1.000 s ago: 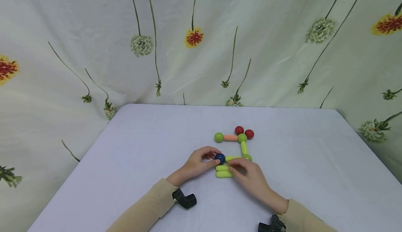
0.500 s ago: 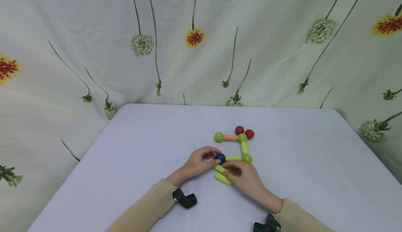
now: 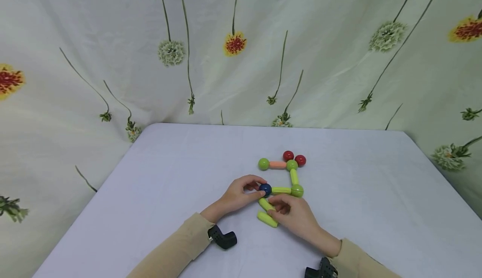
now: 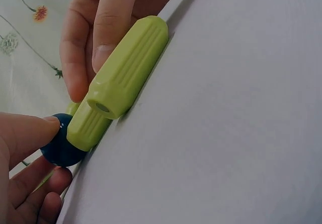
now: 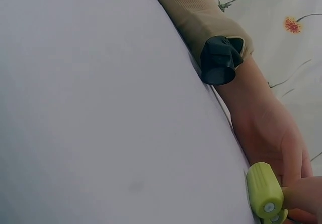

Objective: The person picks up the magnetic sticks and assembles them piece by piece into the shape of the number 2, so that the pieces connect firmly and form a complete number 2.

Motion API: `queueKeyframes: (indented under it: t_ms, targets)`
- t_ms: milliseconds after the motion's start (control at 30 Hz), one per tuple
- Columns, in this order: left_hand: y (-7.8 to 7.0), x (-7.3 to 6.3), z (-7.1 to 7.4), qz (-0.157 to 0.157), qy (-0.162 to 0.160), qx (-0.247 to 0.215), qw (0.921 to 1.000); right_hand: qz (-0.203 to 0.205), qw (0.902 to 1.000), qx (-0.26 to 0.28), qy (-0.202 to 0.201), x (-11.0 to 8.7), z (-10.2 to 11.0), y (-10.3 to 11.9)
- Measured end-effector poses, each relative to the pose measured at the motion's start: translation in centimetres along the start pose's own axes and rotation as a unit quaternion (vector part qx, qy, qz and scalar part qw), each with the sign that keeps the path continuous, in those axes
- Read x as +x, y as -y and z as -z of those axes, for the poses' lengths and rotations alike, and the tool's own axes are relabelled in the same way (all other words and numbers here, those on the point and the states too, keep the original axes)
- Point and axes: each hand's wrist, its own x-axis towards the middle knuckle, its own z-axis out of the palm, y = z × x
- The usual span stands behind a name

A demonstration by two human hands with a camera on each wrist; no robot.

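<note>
My left hand (image 3: 239,194) pinches a dark blue ball (image 3: 265,190) between thumb and fingers, low over the table. A ribbed yellow-green rod (image 3: 282,190) runs from that ball to a green ball (image 3: 297,191). My right hand (image 3: 297,215) holds a second yellow-green rod (image 4: 86,131), slanted, its far end against the blue ball in the left wrist view. Nearer me lies another yellow-green rod (image 3: 267,219), close by the right thumb; its metal end shows in the right wrist view, beside the thumb (image 5: 304,191).
Beyond the hands, a yellow-green rod (image 3: 294,177) leads to a green ball (image 3: 291,165) with two red balls (image 3: 300,160) against it. An orange rod (image 3: 278,165) links it to another green ball (image 3: 263,164). A white cloth covers the table (image 3: 188,156); a flowered curtain hangs behind.
The two near rods, side by side at first, have swung to a slant and come apart. My right hand has shifted slightly left and toward me. The left hand stays on the blue ball.
</note>
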Motion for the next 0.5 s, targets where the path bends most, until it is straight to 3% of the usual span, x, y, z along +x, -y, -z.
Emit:
queueKeyframes:
  t_ms: [500]
  targets:
    - [-0.02, -0.01, 0.01, -0.004, 0.000, 0.000, 1.0000, -0.018, 0.9997, 0.013, 0.004, -0.39, 0.03, 0.39]
